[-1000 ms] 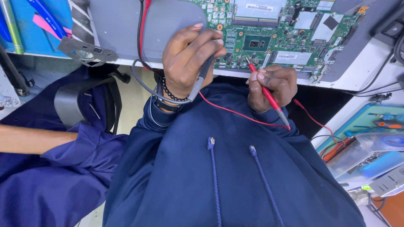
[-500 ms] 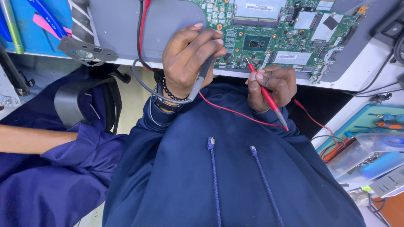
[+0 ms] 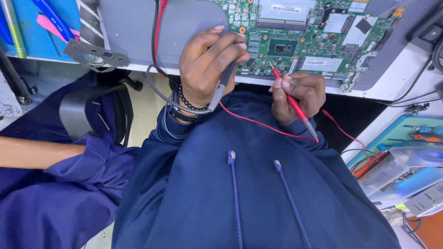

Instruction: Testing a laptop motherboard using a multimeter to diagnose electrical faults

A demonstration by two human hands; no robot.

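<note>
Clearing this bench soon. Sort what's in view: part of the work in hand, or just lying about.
In use:
left hand with grey probe
right hand with red probe
green circuit board

Lying about:
blue pens
orange-handled tool
clear plastic box

circuit board (image 3: 318, 32) lies on the counter (image 3: 392, 83), at its near edge. left hand (image 3: 210, 64) rests on the board's left part, a probe (image 3: 224, 85) in its grip. right hand (image 3: 300, 94) sits just right of it at the board's near edge, gripping a second probe (image 3: 293, 99). a tool tray (image 3: 401, 133) lies far right. another person's forearm (image 3: 37, 152) lies lower left.
</note>
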